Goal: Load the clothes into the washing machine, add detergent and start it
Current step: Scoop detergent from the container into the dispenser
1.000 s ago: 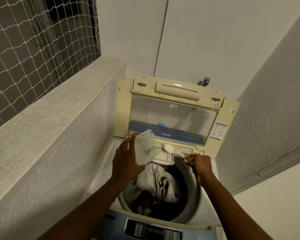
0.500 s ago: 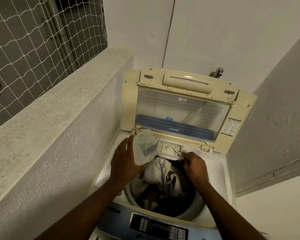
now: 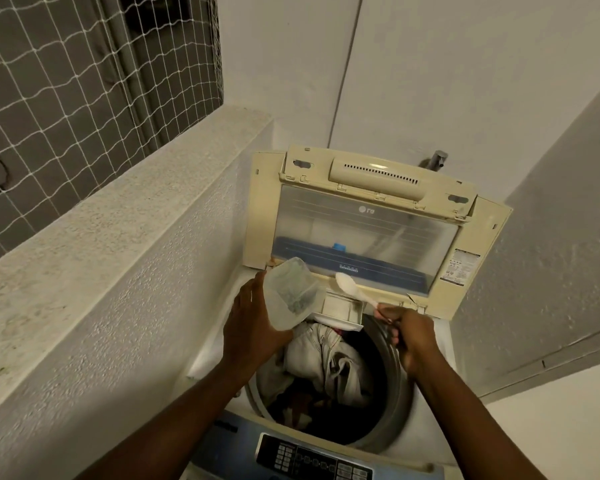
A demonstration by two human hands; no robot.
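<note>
Fingers (image 3: 383, 311), right hand (image 3: 411, 336): pinched on the handle end of a white plastic spoon (image 3: 352, 289), centre right of frame. Spoon's long axis runs up-left from the grip; bowl raised, level with the lower edge of the open lid (image 3: 364, 233).

Left hand (image 3: 253, 323), centre of frame: fingers wrapped round a translucent detergent container (image 3: 290, 296), mouth tilted toward the spoon; dark granular contents at its lower side.

Detergent drawer (image 3: 342, 311): pulled out at the tub's back rim, directly below the spoon bowl, between both hands. The right hand is nearer.

Clothes (image 3: 326, 365): pale garments heaped in the drum, lower centre.

Control panel (image 3: 312, 462): bottom edge of frame, untouched.

Judgement: dosing step; the bowl lies just right of the container mouth, just above the drawer.
</note>
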